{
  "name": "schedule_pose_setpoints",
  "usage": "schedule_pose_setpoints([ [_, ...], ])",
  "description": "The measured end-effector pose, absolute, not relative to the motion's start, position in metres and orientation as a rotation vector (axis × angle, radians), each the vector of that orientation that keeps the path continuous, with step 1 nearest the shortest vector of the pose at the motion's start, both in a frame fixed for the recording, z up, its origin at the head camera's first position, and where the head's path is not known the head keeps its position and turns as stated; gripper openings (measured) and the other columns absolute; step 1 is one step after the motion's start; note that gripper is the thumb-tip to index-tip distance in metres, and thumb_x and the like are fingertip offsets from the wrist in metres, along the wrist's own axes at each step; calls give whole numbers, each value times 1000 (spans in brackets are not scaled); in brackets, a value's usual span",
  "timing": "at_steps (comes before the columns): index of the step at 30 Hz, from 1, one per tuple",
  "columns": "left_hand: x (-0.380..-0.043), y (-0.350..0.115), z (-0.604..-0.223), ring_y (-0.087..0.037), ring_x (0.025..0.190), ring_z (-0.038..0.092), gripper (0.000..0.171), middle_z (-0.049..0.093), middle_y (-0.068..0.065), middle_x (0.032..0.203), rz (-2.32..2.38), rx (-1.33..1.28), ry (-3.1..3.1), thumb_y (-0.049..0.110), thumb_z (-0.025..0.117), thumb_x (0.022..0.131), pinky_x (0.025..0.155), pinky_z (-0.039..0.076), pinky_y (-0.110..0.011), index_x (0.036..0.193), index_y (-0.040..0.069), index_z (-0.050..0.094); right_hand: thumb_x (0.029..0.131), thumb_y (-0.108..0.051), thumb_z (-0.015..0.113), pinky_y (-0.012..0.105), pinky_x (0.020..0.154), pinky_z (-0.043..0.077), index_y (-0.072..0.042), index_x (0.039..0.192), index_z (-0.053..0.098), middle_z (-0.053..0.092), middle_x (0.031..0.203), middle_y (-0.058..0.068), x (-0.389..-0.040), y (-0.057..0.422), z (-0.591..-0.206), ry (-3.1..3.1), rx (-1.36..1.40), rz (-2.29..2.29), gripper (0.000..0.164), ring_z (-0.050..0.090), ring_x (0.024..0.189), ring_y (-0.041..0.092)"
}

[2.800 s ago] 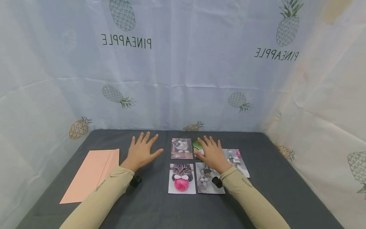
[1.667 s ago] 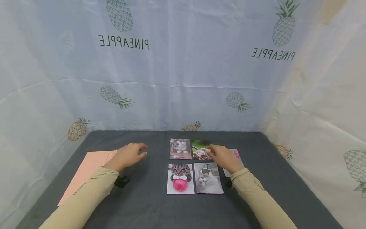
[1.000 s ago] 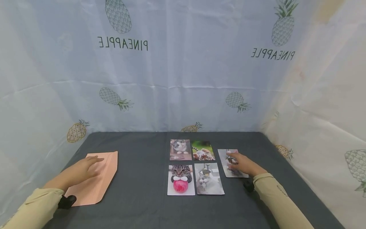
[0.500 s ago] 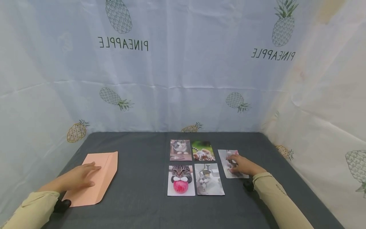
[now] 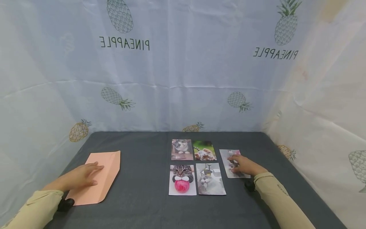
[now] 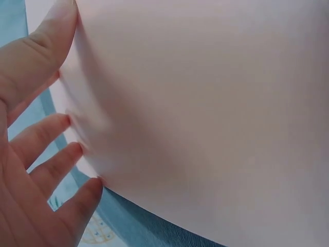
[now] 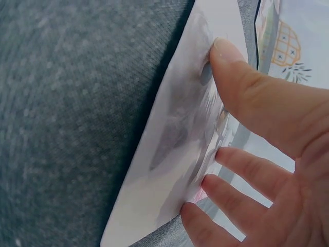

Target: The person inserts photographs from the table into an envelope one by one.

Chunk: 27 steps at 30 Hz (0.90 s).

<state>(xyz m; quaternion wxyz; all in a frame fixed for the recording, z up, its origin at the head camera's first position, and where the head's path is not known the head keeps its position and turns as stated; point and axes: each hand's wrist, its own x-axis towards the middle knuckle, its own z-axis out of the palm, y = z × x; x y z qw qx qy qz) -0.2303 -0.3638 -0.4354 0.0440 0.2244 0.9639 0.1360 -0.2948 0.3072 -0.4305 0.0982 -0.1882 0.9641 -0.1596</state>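
Observation:
My left hand (image 5: 78, 178) rests its fingertips on a peach-coloured paper envelope (image 5: 108, 173) at the table's left side. In the left wrist view its fingers are spread along the edge of the envelope (image 6: 205, 113). My right hand (image 5: 245, 165) touches the rightmost cat photo card (image 5: 225, 156), hiding part of its picture. The right wrist view shows thumb and fingers relaxed and apart, tips on the glossy photo card (image 7: 169, 139), which lies on the table.
Left of that card lie other photo cards in two rows: a cat at a ledge (image 5: 181, 150), a tiger cub on green (image 5: 205, 151), a tabby with a pink ball (image 5: 182, 179) and a grey-white cat (image 5: 210, 181). A pineapple-print curtain (image 5: 183, 63) surrounds the dark table (image 5: 143, 190).
Both hands were spread over the middle of the table, then moved apart: the left onto the envelope, the right onto the rightmost photo card. Over the last half second they barely moved.

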Motion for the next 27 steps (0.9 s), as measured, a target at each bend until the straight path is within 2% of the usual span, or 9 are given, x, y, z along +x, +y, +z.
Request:
schedule_pose_setpoints([
  [17,-240,-301,-433,-53,123,46,63,49,-36,134,396,691,2931,32,78,79,95,42,-62,130,1,59,82,-11,74,63,103,34,6,128,57,46,137,34,-292,309,-428,2859,-612,-494,51,40,129,52],
  [27,-247,-252,-437,-49,130,42,64,47,-28,141,428,570,2932,32,80,78,99,40,-61,132,6,59,82,-12,75,63,104,33,6,127,58,46,136,34,-294,309,-431,2857,-607,-485,52,40,129,53],
])
